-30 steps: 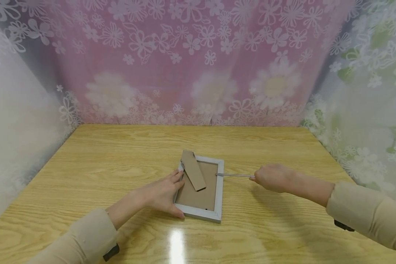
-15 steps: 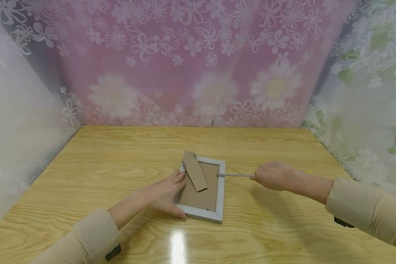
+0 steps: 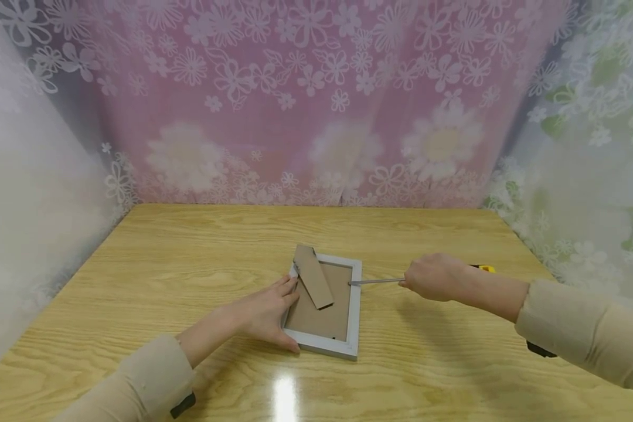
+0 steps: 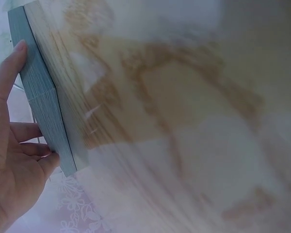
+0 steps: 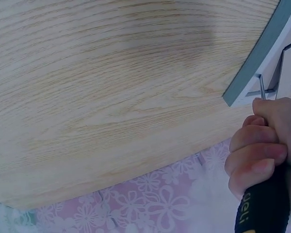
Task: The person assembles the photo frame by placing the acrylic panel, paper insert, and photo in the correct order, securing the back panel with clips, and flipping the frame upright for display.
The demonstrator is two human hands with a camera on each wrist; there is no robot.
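Note:
A grey picture frame (image 3: 354, 310) lies back side up on the table, its brown backing board (image 3: 311, 322) showing. Slanted across the board is a brown stand leg (image 3: 314, 280). My left hand (image 3: 266, 310) holds the frame at its near left corner, thumb on the near edge and fingers along the left side. In my right hand (image 3: 435, 278) is a screwdriver (image 5: 264, 204), gripped round its black handle. The metal shaft (image 3: 380, 281) crosses the frame's right side, with its tip at the inner edge by a small dark spot. The handle's yellow end (image 3: 486, 269) shows behind the wrist.
The wooden table (image 3: 200, 240) reaches back to a pink flowered curtain (image 3: 274, 117). Pale flowered cloth (image 3: 585, 176) hangs at the right, with more pale cloth (image 3: 37, 223) at the left.
My right hand has shifted slightly, and more of the screwdriver's yellow end now shows behind the wrist. The tip stays at the frame's inner edge. The head view has tilted slightly.

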